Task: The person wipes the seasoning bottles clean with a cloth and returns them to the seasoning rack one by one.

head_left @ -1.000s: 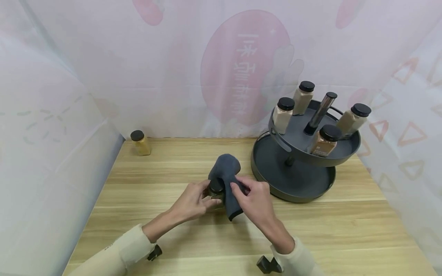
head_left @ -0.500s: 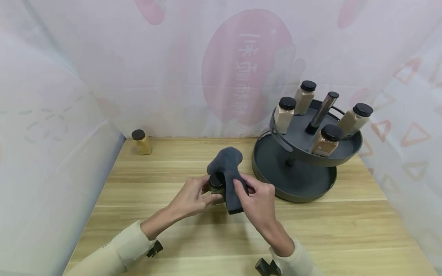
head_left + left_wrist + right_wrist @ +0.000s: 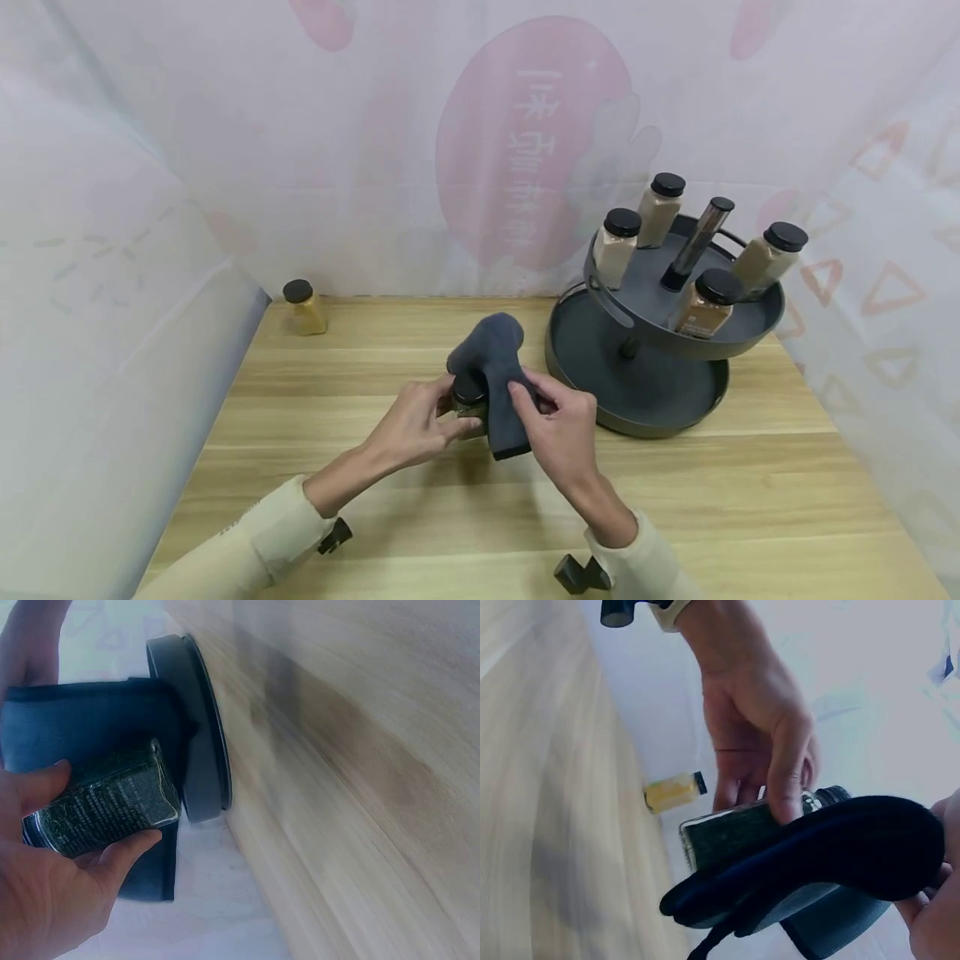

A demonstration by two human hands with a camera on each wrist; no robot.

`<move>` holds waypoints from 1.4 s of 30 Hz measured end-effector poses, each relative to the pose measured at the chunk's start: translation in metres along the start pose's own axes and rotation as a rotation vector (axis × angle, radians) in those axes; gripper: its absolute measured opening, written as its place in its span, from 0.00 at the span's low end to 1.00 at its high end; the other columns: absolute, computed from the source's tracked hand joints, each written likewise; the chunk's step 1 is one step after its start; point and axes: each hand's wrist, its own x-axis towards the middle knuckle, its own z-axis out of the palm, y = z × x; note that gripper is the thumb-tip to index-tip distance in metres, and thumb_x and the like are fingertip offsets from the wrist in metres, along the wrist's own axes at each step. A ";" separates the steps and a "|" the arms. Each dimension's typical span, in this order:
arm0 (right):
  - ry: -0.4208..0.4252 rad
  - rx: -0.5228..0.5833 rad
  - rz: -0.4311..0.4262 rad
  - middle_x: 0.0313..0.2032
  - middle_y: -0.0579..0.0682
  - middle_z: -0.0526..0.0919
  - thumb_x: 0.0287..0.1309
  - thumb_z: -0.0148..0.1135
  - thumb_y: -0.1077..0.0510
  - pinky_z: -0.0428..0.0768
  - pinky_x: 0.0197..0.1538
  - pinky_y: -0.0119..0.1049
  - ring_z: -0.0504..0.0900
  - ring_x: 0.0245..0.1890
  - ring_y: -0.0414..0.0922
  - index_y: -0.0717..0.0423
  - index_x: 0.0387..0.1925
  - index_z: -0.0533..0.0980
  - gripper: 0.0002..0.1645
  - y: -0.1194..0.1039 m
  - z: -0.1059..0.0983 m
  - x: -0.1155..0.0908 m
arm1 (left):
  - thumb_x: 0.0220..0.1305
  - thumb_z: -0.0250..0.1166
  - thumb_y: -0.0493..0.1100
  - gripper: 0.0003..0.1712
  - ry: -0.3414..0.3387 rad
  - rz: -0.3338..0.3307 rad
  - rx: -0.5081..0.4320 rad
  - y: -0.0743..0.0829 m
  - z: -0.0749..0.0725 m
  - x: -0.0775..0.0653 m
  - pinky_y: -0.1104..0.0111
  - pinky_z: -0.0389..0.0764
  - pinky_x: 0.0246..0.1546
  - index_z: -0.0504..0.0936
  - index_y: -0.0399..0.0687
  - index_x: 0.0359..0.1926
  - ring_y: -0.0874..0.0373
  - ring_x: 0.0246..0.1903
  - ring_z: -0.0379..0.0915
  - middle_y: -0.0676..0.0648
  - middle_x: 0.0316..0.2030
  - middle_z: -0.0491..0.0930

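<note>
My left hand (image 3: 412,423) grips a small square glass spice jar (image 3: 105,801) with a black lid, filled with dark green flakes and printed with pale text. In the left wrist view thumb and fingers lie on opposite sides of it, and its base is raised off the table. My right hand (image 3: 558,425) pinches a dark grey cloth (image 3: 501,392) against the jar's right side. The cloth's upper part bulges up behind the lid and its lower end hangs down. In the right wrist view the cloth (image 3: 802,862) covers part of the jar's side.
A two-tier dark turntable rack (image 3: 637,400) stands at the right, with several black-lidded spice jars on its upper tier. A jar of yellow powder (image 3: 307,312) stands at the back left of the wooden table (image 3: 337,367). Printed curtains (image 3: 352,167) enclose the table.
The cloth has shifted upward along the jar, its hanging end now higher. My right hand has risen slightly with it. My left hand keeps its grip on the jar almost in place.
</note>
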 end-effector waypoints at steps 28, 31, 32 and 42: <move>-0.169 -0.209 0.113 0.34 0.57 0.92 0.64 0.71 0.66 0.77 0.26 0.26 0.76 0.19 0.32 0.66 0.46 0.89 0.11 0.006 0.005 0.003 | 0.64 0.78 0.41 0.22 0.019 -0.031 0.015 0.006 -0.006 0.003 0.54 0.87 0.50 0.85 0.42 0.57 0.52 0.48 0.88 0.44 0.49 0.90; -0.030 -0.084 -0.007 0.36 0.58 0.92 0.64 0.71 0.68 0.82 0.29 0.25 0.86 0.23 0.38 0.66 0.47 0.88 0.11 0.000 0.002 0.005 | 0.64 0.78 0.41 0.22 0.017 -0.018 0.018 0.004 -0.005 0.003 0.55 0.88 0.48 0.85 0.42 0.57 0.53 0.48 0.89 0.44 0.49 0.90; 0.002 -0.057 -0.042 0.37 0.59 0.92 0.63 0.71 0.68 0.84 0.31 0.26 0.88 0.25 0.40 0.66 0.47 0.88 0.11 -0.002 0.002 0.005 | 0.64 0.78 0.41 0.22 0.019 -0.012 0.019 0.003 -0.004 0.003 0.54 0.88 0.47 0.85 0.42 0.57 0.53 0.48 0.89 0.44 0.48 0.90; -0.236 -0.290 0.100 0.27 0.51 0.89 0.64 0.70 0.65 0.72 0.22 0.27 0.72 0.16 0.33 0.63 0.46 0.89 0.10 0.004 0.002 0.007 | 0.64 0.77 0.42 0.25 0.037 0.006 0.004 0.012 -0.007 0.004 0.55 0.87 0.53 0.84 0.41 0.60 0.49 0.51 0.88 0.43 0.52 0.89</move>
